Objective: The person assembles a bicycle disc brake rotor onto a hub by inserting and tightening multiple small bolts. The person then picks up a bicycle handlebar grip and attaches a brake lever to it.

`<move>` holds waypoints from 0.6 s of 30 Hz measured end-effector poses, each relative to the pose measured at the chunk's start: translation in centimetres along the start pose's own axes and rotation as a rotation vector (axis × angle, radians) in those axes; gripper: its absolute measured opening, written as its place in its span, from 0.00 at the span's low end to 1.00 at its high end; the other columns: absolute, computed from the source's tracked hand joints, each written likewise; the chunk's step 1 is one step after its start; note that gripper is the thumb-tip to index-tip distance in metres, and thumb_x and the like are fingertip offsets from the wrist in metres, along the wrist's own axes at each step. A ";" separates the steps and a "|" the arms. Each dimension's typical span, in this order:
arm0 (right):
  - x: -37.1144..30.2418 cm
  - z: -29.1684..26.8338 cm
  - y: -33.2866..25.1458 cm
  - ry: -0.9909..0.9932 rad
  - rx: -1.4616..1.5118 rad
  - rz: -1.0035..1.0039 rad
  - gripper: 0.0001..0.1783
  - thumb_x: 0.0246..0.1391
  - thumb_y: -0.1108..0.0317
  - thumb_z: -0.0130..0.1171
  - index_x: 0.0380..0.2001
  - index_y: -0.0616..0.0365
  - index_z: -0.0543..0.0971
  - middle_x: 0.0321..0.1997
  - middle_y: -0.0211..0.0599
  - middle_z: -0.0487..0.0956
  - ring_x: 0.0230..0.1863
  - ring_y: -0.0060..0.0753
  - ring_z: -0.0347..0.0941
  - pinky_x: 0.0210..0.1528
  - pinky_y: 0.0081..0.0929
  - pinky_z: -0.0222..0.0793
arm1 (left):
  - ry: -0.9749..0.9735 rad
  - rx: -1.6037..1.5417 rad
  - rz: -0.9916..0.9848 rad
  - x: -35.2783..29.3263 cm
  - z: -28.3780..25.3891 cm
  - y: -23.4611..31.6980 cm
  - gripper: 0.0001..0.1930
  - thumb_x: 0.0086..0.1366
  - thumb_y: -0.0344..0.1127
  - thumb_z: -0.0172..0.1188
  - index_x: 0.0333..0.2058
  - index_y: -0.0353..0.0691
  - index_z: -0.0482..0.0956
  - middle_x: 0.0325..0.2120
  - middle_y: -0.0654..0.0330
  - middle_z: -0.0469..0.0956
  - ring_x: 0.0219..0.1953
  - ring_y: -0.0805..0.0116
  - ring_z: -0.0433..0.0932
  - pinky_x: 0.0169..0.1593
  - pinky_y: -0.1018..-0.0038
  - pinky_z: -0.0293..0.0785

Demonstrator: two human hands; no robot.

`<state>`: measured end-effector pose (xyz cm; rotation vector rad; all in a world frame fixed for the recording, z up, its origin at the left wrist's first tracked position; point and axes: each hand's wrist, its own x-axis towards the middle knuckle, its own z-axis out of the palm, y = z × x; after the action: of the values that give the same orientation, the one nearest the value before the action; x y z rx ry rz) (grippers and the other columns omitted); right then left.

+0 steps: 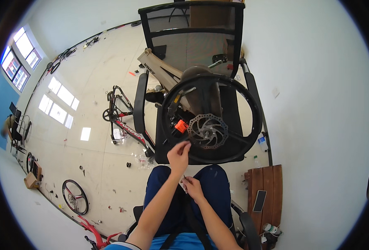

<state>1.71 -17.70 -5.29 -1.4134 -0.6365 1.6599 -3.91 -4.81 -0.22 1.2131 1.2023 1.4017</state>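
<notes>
**Black three-spoked wheel on a mesh-backed black office chair, bicycle parts around it**

We sit facing the chair, looking down past our knees in navy trousers. A glossy, pale tiled floor spreads widely to our left toward bright windows; small parts dot it, with a black-and-red bicycle frame beside the chair. On our right, a plain white wall stands close, and the narrow strip before it holds a brown slatted wooden bench bearing a dark-screened phone.

The wheel rests over a grey-beige frame, its silver slotted brake disc facing us. Its near edge comes about level with the seat's front; its right side sits close to the armrest. Between seat and knees runs a slim gap.

Our left hand is at the rim's near-left edge, fingers drawn narrow; we cannot tell whether they pinch anything. Our right hand curls above the lap; what its fingers hold, we cannot tell.
</notes>
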 end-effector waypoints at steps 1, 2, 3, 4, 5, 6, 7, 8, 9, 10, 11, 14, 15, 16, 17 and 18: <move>-0.1 0.1 0.2 -0.002 0.001 0.002 0.11 0.66 0.65 0.54 0.32 0.62 0.79 0.20 0.24 0.71 0.22 0.15 0.63 0.25 0.18 0.57 | -0.060 0.021 0.043 0.9 0.1 1.7 0.06 0.63 0.25 0.64 0.39 0.30 0.84 0.30 0.59 0.84 0.31 0.78 0.80 0.38 0.82 0.75; -0.2 0.3 0.3 0.000 0.001 -0.002 0.11 0.65 0.65 0.55 0.32 0.62 0.79 0.20 0.24 0.71 0.22 0.15 0.63 0.26 0.18 0.57 | -0.117 0.045 0.098 1.8 0.6 3.4 0.06 0.63 0.25 0.64 0.38 0.30 0.84 0.30 0.57 0.84 0.30 0.76 0.81 0.37 0.81 0.75; -0.2 0.5 0.5 -0.001 0.001 -0.005 0.11 0.65 0.66 0.55 0.32 0.62 0.79 0.20 0.24 0.71 0.22 0.15 0.64 0.26 0.18 0.57 | -0.172 0.071 0.152 2.6 1.2 4.9 0.06 0.63 0.25 0.64 0.38 0.31 0.84 0.29 0.56 0.84 0.29 0.74 0.81 0.36 0.79 0.75; -0.3 0.5 0.8 -0.007 -0.017 -0.022 0.11 0.65 0.66 0.55 0.32 0.63 0.79 0.20 0.24 0.71 0.22 0.15 0.64 0.26 0.18 0.58 | -0.207 0.142 0.225 3.5 1.6 5.9 0.06 0.62 0.25 0.64 0.38 0.31 0.84 0.29 0.55 0.84 0.29 0.72 0.81 0.35 0.78 0.75; -0.3 0.5 1.3 -0.011 -0.035 -0.038 0.12 0.65 0.65 0.55 0.32 0.63 0.79 0.20 0.24 0.71 0.22 0.15 0.64 0.26 0.18 0.58 | -0.244 0.213 0.298 4.2 2.1 6.8 0.06 0.62 0.25 0.64 0.37 0.31 0.83 0.28 0.54 0.83 0.28 0.70 0.81 0.35 0.77 0.74; -0.4 0.4 1.6 -0.014 -0.052 -0.055 0.12 0.65 0.65 0.56 0.33 0.63 0.79 0.20 0.24 0.71 0.22 0.15 0.64 0.26 0.18 0.58 | -0.282 0.284 0.370 4.8 2.5 7.3 0.05 0.61 0.24 0.63 0.37 0.31 0.83 0.28 0.53 0.83 0.27 0.68 0.80 0.34 0.76 0.74; -0.6 0.3 1.8 -0.013 -0.047 -0.055 0.12 0.65 0.65 0.56 0.33 0.63 0.79 0.20 0.24 0.71 0.22 0.15 0.64 0.26 0.18 0.58 | -0.291 0.272 0.351 5.1 2.8 7.4 0.05 0.61 0.24 0.63 0.36 0.32 0.83 0.28 0.53 0.83 0.27 0.67 0.80 0.34 0.75 0.74; -0.8 0.0 2.0 -0.010 -0.040 -0.054 0.12 0.65 0.65 0.56 0.33 0.63 0.79 0.20 0.24 0.71 0.22 0.16 0.64 0.26 0.18 0.58 | -0.302 0.261 0.331 5.4 3.2 7.3 0.05 0.61 0.24 0.63 0.36 0.32 0.83 0.27 0.53 0.82 0.26 0.66 0.79 0.33 0.74 0.73; -1.1 0.0 2.0 -0.010 -0.029 -0.054 0.12 0.64 0.65 0.56 0.33 0.63 0.80 0.20 0.24 0.71 0.22 0.16 0.64 0.26 0.19 0.58 | -0.315 0.253 0.312 5.6 3.4 7.2 0.05 0.60 0.24 0.63 0.36 0.32 0.83 0.27 0.52 0.82 0.26 0.65 0.79 0.33 0.74 0.73; -1.3 0.0 2.0 -0.014 -0.025 -0.057 0.11 0.65 0.65 0.55 0.33 0.62 0.79 0.20 0.23 0.71 0.22 0.15 0.63 0.26 0.18 0.57 | -0.326 0.256 0.303 5.6 3.5 6.8 0.05 0.61 0.24 0.63 0.35 0.32 0.83 0.26 0.53 0.82 0.25 0.67 0.79 0.33 0.75 0.73; -1.6 -0.1 2.0 -0.018 -0.020 -0.060 0.11 0.66 0.66 0.54 0.33 0.62 0.79 0.20 0.23 0.70 0.21 0.14 0.62 0.25 0.17 0.57 | -0.316 0.258 0.285 5.7 3.5 6.5 0.05 0.60 0.24 0.63 0.35 0.32 0.83 0.26 0.54 0.82 0.25 0.68 0.79 0.33 0.75 0.73; -2.6 -0.1 2.0 -0.016 -0.005 -0.062 0.10 0.66 0.66 0.53 0.33 0.60 0.79 0.20 0.22 0.70 0.20 0.14 0.61 0.24 0.16 0.56 | -0.279 0.260 0.266 5.7 3.7 5.4 0.05 0.60 0.25 0.63 0.35 0.32 0.84 0.23 0.55 0.81 0.24 0.70 0.78 0.32 0.76 0.72; -2.7 -0.2 1.5 -0.020 -0.007 -0.072 0.10 0.66 0.66 0.53 0.33 0.60 0.79 0.20 0.22 0.70 0.20 0.14 0.61 0.24 0.16 0.56 | -0.275 0.259 0.253 5.7 3.9 5.4 0.05 0.61 0.25 0.63 0.35 0.32 0.84 0.22 0.57 0.81 0.24 0.73 0.78 0.31 0.77 0.72; -2.8 -0.3 1.5 -0.022 -0.019 -0.079 0.10 0.66 0.66 0.53 0.34 0.60 0.79 0.21 0.22 0.70 0.21 0.14 0.62 0.25 0.16 0.57 | -0.270 0.259 0.240 5.5 4.1 5.4 0.05 0.61 0.26 0.64 0.36 0.33 0.84 0.21 0.58 0.81 0.24 0.75 0.78 0.31 0.78 0.72; -2.9 -0.4 1.7 -0.024 -0.032 -0.087 0.10 0.66 0.66 0.53 0.34 0.61 0.79 0.21 0.22 0.70 0.21 0.14 0.63 0.25 0.16 0.58 | -0.264 0.259 0.227 5.5 4.3 5.5 0.06 0.62 0.26 0.64 0.37 0.33 0.84 0.20 0.60 0.81 0.23 0.77 0.78 0.30 0.79 0.72; -3.1 -0.2 1.6 -0.027 -0.046 -0.092 0.10 0.66 0.66 0.53 0.35 0.61 0.79 0.21 0.22 0.70 0.21 0.14 0.64 0.25 0.16 0.59 | -0.265 0.248 0.223 5.5 4.3 5.6 0.05 0.62 0.27 0.64 0.36 0.33 0.85 0.19 0.60 0.80 0.22 0.78 0.77 0.30 0.80 0.71</move>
<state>1.52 -21.16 -4.96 -1.3751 -0.7488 1.6035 -0.46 0.43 6.20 1.6927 1.1014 1.2236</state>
